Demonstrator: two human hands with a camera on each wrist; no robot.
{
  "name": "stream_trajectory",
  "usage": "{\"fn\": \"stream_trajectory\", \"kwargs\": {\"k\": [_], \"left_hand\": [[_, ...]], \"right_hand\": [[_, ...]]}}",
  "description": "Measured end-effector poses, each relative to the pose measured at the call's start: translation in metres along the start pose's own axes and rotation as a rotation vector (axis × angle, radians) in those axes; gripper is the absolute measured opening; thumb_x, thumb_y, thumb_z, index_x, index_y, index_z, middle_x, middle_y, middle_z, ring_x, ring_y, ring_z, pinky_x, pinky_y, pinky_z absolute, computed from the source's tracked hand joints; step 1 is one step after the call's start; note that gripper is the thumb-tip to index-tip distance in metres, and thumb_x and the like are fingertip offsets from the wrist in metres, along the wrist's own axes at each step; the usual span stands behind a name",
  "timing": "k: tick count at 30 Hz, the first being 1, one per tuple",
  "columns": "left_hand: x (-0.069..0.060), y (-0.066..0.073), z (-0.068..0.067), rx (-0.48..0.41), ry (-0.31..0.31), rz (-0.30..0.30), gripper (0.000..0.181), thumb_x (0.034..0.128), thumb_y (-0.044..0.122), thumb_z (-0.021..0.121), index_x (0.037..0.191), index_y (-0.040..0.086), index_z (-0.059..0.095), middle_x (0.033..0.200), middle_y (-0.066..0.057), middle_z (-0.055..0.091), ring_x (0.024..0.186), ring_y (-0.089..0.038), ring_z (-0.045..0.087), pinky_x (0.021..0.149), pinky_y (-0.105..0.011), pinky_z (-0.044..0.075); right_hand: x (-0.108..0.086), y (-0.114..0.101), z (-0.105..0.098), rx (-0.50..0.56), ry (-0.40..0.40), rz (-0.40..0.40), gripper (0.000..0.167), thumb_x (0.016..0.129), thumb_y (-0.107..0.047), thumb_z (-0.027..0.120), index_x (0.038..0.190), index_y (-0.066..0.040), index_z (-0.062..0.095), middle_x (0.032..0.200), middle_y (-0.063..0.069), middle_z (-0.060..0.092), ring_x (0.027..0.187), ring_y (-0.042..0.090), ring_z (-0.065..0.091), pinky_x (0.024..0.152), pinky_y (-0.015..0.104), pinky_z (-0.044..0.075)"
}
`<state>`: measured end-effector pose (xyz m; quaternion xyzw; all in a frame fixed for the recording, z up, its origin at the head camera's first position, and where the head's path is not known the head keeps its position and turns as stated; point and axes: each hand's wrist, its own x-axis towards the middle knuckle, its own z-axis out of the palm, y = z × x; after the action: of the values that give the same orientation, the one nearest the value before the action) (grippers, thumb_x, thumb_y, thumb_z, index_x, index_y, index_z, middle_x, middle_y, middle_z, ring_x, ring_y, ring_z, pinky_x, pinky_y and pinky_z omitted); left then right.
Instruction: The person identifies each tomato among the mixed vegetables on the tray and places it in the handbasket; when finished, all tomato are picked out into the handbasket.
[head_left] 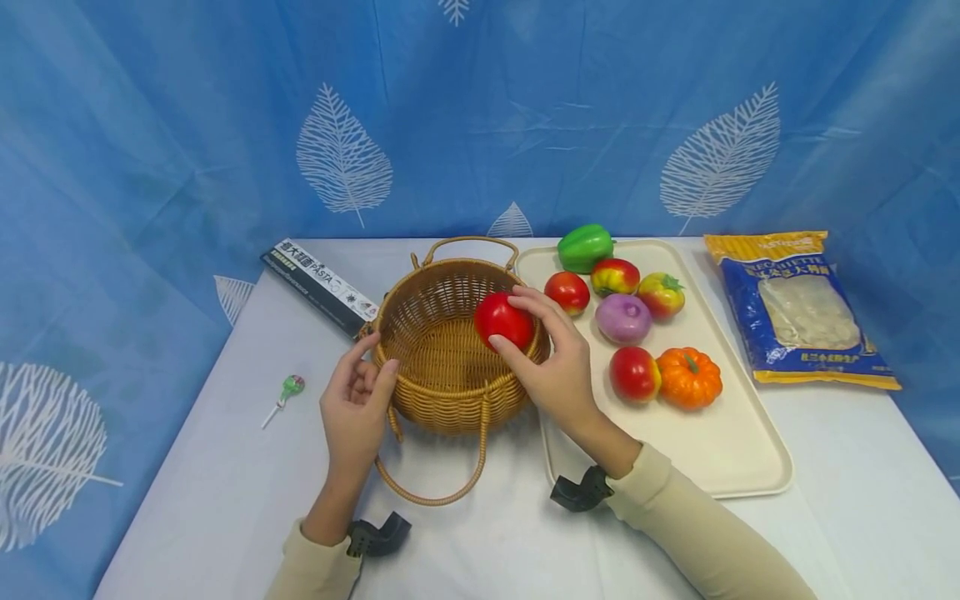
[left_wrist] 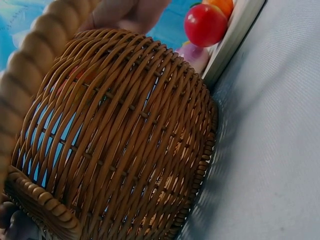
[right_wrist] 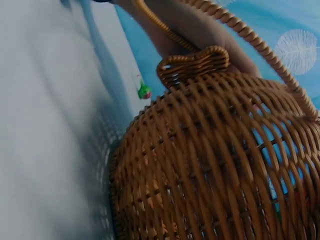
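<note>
A brown wicker basket (head_left: pixel 450 408) stands on the white table, its near handle hanging down in front. Over the basket's right inner side, my right hand (head_left: pixel 555 367) holds a glossy red round fruit (head_left: pixel 498 321) between thumb and fingers. Its exact kind is not clear. My left hand (head_left: pixel 356 408) grips the basket's left rim with thumb and index finger, the other fingers curled. In the left wrist view the woven wall (left_wrist: pixel 125 135) fills most of the picture. The right wrist view also shows the wicker side (right_wrist: pixel 210 160), with part of the left hand (right_wrist: pixel 200 30) behind a handle.
A cream tray (head_left: pixel 720 467) at right bears a green pepper (head_left: pixel 585 248), a purple onion (head_left: pixel 624 318), an orange pumpkin (head_left: pixel 690 379) and several red or red-yellow fruits. Beyond lies a blue pasta bag (head_left: pixel 810 308). Left are a pasta box (head_left: pixel 322 283) and a lollipop (head_left: pixel 291 386).
</note>
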<state>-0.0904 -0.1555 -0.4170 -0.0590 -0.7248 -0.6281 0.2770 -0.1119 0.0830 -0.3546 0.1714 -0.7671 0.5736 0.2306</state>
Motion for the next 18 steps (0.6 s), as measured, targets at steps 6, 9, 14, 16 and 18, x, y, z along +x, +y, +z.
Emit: {"fn": "stream_trajectory", "kwargs": {"k": [6,9,14,16,18], "left_hand": [[-0.002,-0.002,-0.001,0.011,0.006,-0.01,0.042,0.0943,-0.007,0.067,0.135,-0.003,0.062,0.076,-0.003,0.042,0.057,-0.007,0.034,0.048,-0.019,0.031],[-0.005,-0.002,-0.002,0.02,0.008,-0.015,0.042,0.0941,-0.008,0.067,0.135,-0.003,0.062,0.076,-0.002,0.041,0.056,-0.007,0.033,0.048,-0.02,0.03],[-0.004,-0.004,-0.002,-0.014,0.004,-0.021,0.042,0.0947,-0.004,0.068,0.136,0.001,0.063,0.077,-0.002,0.042,0.056,-0.007,0.034,0.048,-0.02,0.03],[-0.003,-0.004,-0.001,-0.025,0.003,-0.017,0.042,0.0948,-0.003,0.069,0.136,0.003,0.063,0.078,-0.003,0.042,0.057,-0.007,0.034,0.048,-0.019,0.031],[-0.001,-0.004,0.0,-0.032,0.001,-0.016,0.042,0.0948,-0.004,0.069,0.136,0.002,0.063,0.078,-0.003,0.042,0.057,-0.008,0.034,0.049,-0.019,0.031]], "right_hand": [[-0.005,0.002,0.0,-0.023,-0.001,0.012,0.041,0.086,-0.003,0.08,0.124,0.001,0.066,0.138,0.016,0.061,0.135,0.026,0.051,0.109,0.048,0.043],[-0.009,0.003,-0.004,-0.001,0.002,0.006,0.041,0.085,0.0,0.079,0.124,0.004,0.066,0.137,0.018,0.061,0.135,0.028,0.052,0.112,0.042,0.04],[-0.015,0.002,-0.016,0.07,0.017,0.018,0.043,0.085,0.01,0.076,0.126,0.01,0.062,0.135,0.022,0.06,0.133,0.028,0.053,0.11,0.036,0.041],[-0.018,0.002,-0.022,0.063,0.027,0.029,0.044,0.084,0.012,0.076,0.126,0.011,0.061,0.133,0.024,0.06,0.132,0.027,0.054,0.109,0.036,0.042],[-0.021,0.004,-0.028,0.044,0.042,0.033,0.046,0.083,0.014,0.076,0.127,0.012,0.06,0.131,0.024,0.061,0.129,0.026,0.055,0.108,0.036,0.043]]}}
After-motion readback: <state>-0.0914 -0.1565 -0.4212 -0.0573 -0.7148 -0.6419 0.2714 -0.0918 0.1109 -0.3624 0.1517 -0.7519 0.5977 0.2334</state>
